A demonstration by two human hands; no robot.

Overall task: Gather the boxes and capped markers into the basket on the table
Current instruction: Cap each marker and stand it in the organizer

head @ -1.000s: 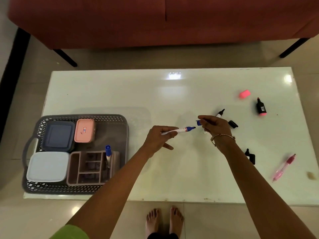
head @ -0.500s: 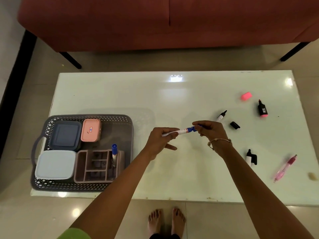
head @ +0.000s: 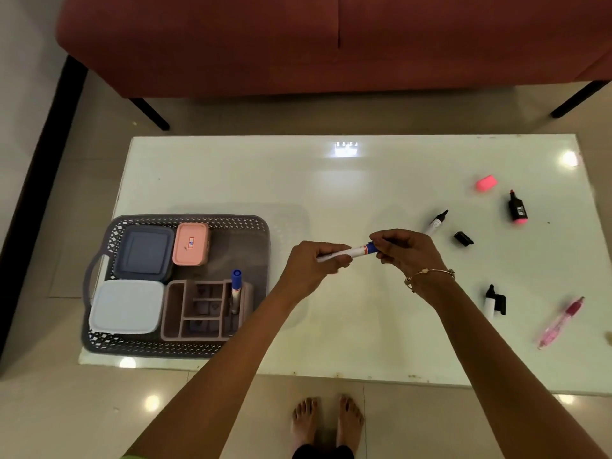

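The step in hand looks like capping: the left hand (head: 314, 263) is closed around the barrel of a white marker with a blue collar (head: 347, 252), held level above the glossy white worktop (head: 331, 193), just to the right of the grey perforated plastic basket (head: 185, 220). The right hand (head: 402, 250) is pinched shut at the marker's blue end, seemingly on its cap, though the fingers hide whether the cap is fully seated. The next move, as I judge it, calls for a firm push along the marker's axis until the cap sits tight, then a carry leftwards into the basket.

The marker is slim and straight, its white body mostly covered by the left palm.

Inside the basket sit a dark blue square box (head: 145, 251), a small pink box (head: 191, 244), a pale blue box (head: 127, 306) and a mauve divided organiser (head: 205, 309) holding one blue-capped marker (head: 235, 289) upright. Well to the right of the basket, uncapped black markers, loose caps, a pink highlighter and a pink pen remain.
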